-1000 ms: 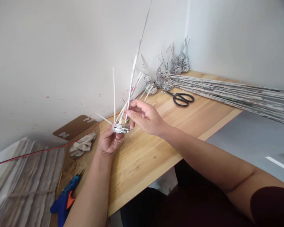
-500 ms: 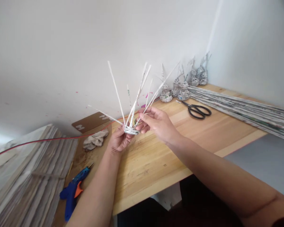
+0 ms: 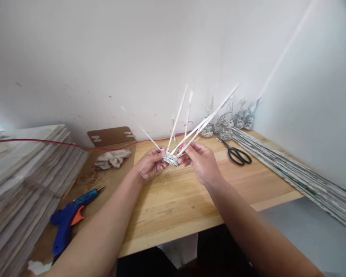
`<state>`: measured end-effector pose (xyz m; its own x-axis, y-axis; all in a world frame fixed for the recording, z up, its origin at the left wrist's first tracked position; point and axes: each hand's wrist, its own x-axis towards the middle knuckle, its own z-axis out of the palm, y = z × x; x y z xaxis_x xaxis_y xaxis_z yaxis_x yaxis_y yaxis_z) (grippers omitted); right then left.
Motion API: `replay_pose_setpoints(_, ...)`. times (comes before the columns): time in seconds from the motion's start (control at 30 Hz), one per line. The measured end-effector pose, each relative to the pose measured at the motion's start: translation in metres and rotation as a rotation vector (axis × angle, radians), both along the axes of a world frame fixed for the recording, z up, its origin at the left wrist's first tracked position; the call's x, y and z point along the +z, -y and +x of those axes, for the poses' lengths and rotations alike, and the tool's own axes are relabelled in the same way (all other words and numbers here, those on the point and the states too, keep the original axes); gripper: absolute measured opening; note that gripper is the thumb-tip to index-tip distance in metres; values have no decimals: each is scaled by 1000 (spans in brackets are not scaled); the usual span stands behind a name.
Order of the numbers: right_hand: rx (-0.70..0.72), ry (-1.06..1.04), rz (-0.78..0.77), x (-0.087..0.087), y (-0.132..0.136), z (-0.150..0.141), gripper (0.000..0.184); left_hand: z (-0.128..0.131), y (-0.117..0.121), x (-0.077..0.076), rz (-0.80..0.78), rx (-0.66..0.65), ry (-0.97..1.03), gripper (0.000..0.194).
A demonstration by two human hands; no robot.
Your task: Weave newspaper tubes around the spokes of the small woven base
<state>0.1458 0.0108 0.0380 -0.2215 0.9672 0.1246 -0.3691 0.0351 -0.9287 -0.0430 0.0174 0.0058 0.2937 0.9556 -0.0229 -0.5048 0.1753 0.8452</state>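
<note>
A small woven paper basket (image 3: 172, 159) is held above the wooden table, with several white rolled-paper stakes fanning up and outward from its rim. My left hand (image 3: 152, 163) is closed on the basket's left side, thumb near the rim. My right hand (image 3: 200, 157) pinches at its right side, around the base of a stake (image 3: 216, 111) that leans to the right. The fingertips of my right hand are partly hidden behind the paper stakes.
Black scissors (image 3: 239, 155) and a long bundle of paper tubes (image 3: 285, 169) lie on the right of the table (image 3: 173, 215). Woven paper pieces (image 3: 226, 130) stand at the back wall. Left are a blue glue gun (image 3: 72, 215), a rag (image 3: 113, 158), a red cord (image 3: 75, 145) and stacked paper (image 3: 31, 181).
The basket and both hands have shifted right in view, and the basket has turned, so its stakes point differently, two now close together leaning right. The camera view has also tilted.
</note>
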Motion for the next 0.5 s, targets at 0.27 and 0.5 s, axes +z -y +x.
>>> replay_pose_setpoints(0.27,-9,-75,-77,-7,-2,1,35,1,-3,-4,4,45,26,38)
replay_pose_setpoints(0.5,-95,-99,98,-16,-1,1,22,5,-1,-2,-9,42,-17,41)
